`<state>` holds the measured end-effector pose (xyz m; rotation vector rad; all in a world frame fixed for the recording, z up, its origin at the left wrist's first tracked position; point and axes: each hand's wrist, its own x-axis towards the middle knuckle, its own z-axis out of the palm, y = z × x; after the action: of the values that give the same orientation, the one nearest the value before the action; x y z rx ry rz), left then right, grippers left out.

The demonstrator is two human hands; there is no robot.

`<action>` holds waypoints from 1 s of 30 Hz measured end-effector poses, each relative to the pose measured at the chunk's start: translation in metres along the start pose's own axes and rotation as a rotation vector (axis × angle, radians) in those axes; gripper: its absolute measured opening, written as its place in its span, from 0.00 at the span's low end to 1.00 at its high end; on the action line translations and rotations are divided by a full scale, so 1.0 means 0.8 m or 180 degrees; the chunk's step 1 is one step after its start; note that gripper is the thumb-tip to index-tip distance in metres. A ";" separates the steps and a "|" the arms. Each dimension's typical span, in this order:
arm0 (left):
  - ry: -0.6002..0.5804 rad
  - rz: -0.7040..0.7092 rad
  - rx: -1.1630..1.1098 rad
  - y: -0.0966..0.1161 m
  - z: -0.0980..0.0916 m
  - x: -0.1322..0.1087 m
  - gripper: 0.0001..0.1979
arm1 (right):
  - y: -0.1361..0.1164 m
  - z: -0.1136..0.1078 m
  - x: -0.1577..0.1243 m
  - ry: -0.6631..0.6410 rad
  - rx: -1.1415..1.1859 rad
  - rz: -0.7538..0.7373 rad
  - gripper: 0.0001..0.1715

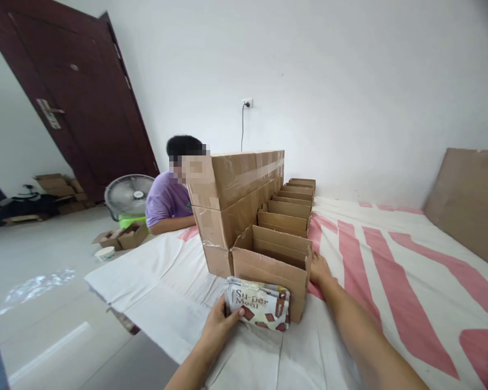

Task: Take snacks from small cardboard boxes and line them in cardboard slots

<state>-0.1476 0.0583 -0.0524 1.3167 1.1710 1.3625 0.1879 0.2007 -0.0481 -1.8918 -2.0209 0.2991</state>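
My left hand (222, 323) grips the left end of a white snack pouch (260, 304) printed "Su-per Meal", thumb on its front. The pouch stands on its long edge on the cloth, in front of the nearest open cardboard box (270, 265). On that box's right side rests my right hand (319, 268); its fingertips are partly hidden behind the box wall. Behind the nearest box, several more open boxes (284, 221) run in a row toward the wall. The inside bottom of the nearest box cannot be seen.
Sealed cartons (239, 181) are stacked along the left of the open boxes. Beyond them sits a person in a purple shirt (166, 197). A red-and-white cloth (390, 303) covers the table. A large cardboard panel (467, 206) stands at right; a fan (130, 195) is on the floor side.
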 end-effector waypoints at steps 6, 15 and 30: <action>0.0032 0.0098 -0.0043 0.010 0.005 -0.003 0.28 | -0.005 -0.005 -0.053 -0.0166 -0.0312 0.0289 0.36; 0.0062 0.0165 -0.0023 0.011 0.006 -0.001 0.30 | -0.009 -0.011 -0.130 -0.0276 -0.0049 0.0221 0.40; 0.0173 0.0242 0.0126 0.010 0.007 0.002 0.34 | -0.028 0.018 -0.140 0.0012 0.1945 -0.0544 0.84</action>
<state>-0.1420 0.0585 -0.0442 1.3721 1.2007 1.4444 0.1669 0.0886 -0.0651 -1.3332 -1.7943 0.7632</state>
